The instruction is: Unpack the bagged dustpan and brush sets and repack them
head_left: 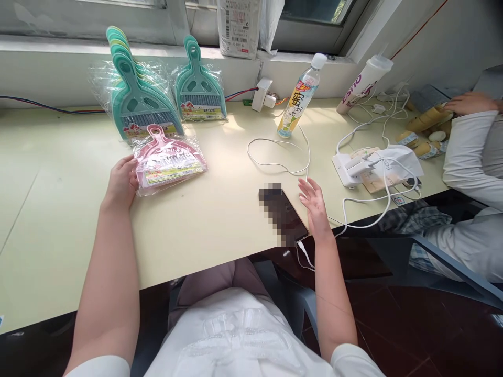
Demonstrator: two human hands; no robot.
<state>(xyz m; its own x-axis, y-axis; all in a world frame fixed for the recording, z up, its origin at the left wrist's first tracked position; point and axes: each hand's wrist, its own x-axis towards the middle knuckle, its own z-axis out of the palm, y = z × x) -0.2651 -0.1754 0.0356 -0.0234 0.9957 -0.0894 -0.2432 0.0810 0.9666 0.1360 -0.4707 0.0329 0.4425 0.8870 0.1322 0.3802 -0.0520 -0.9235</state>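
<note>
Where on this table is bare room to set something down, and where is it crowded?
Bare: the tabletop left of the left hand, and the patch bordered by the pink dustpan set, the phone, the cable loop and the front edge. Crowded: the right end, with power strip and white cables, and the back left, with stacked green dustpan sets.

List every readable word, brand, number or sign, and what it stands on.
"蜜": large, on the drink bottle; its other print is uncertain.
White cup: purple lettering, sideways, not surely legible.
Pink dustpan set, green dustpan sets: labels too small or blurred.
Upright bag: print too small.
White packet: lettering unclear.
Yellow items: labels too small.
</note>
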